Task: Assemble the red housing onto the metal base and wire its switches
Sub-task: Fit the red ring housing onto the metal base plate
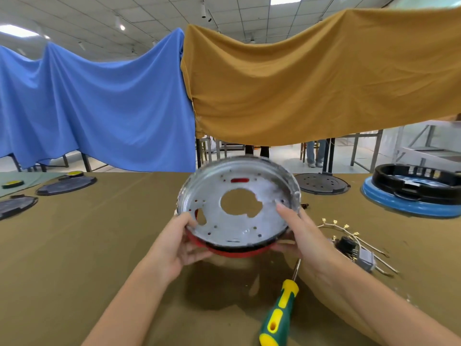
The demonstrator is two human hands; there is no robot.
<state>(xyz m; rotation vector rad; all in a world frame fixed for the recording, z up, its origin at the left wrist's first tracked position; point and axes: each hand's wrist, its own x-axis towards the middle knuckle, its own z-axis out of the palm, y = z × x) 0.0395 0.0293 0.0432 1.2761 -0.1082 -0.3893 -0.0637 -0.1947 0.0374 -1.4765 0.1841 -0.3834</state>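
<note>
Screwdriver (279, 310) lies unused on the table; left hand (178, 243) and right hand (303, 236) clasp metal base (239, 208) over red housing (232, 252), lifted and tilted. Fitting step: align holes next, I reckon.

Bright overhead light, fisheye edges (slight blur)

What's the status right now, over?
Left hand and right hand grip metal base with red housing beneath, tilted up off the table. Switch wiring untouched at right. Screwdriver lying nearby. Nothing blocking.
</note>
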